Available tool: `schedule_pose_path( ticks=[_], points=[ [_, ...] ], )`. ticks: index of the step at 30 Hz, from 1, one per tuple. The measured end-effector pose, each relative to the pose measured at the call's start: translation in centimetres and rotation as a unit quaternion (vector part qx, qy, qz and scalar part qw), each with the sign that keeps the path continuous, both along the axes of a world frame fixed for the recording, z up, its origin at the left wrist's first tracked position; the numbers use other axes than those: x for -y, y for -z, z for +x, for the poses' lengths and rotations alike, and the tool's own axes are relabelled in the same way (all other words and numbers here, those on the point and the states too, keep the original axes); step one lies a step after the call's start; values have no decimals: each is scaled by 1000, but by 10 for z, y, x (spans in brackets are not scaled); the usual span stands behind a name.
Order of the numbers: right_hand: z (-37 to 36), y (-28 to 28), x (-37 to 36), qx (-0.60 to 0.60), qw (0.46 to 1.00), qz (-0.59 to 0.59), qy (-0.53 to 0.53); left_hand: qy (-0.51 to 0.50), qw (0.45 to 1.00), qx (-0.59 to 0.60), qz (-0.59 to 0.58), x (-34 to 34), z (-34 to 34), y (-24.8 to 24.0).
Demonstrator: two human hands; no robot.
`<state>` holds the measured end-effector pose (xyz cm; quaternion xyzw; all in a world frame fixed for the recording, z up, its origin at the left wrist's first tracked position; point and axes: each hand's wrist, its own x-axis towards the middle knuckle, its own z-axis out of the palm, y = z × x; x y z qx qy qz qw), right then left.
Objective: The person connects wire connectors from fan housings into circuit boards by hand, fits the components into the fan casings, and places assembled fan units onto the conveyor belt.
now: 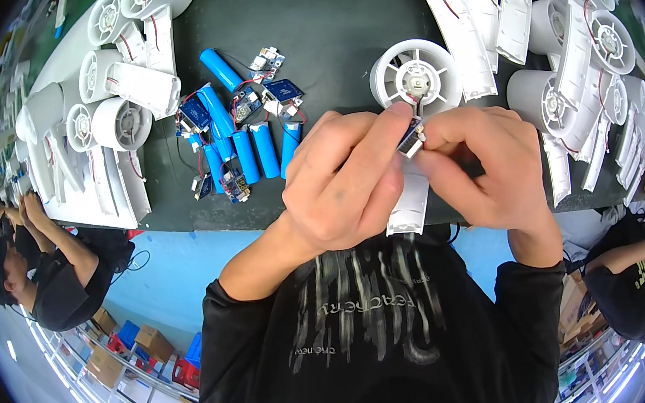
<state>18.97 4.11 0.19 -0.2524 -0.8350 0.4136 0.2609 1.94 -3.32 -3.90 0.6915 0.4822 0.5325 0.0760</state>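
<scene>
Between my two hands is a small dark circuit board (410,140) with a white connector, held up over a white fan housing. My left hand (344,180) is closed, its thumb and fingers pinching the board's left side. My right hand (489,162) is closed too, with thumb and forefinger at the board's right edge. The round fan housing (446,73) lies open end up just beyond my fingertips, thin wires running from its motor (415,84) toward the board. Its white handle (406,203) extends toward me under my hands, partly hidden by them.
Left of my hands lie several blue battery cells (243,155) wired to circuit boards (283,90). White fan housings with handles are piled at the left (122,123) and right (538,99) of the dark table (305,24). Other people sit at far left (72,264) and far right (628,273).
</scene>
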Motion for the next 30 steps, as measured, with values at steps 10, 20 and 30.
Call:
schedule_pose_path(
  ticks=[10, 20, 30],
  points=[
    [-8, 14, 0, -35, 960, 236, 146, -35, 998, 12, -57, 5, -1, -9],
    [-10, 14, 3, -45, 971, 192, 135, -69, 995, 22, -74, 7, 2, -11],
    [-9, 19, 1, -54, 964, 246, 88, -46, 996, 15, -76, 8, 3, -16]
  ],
)
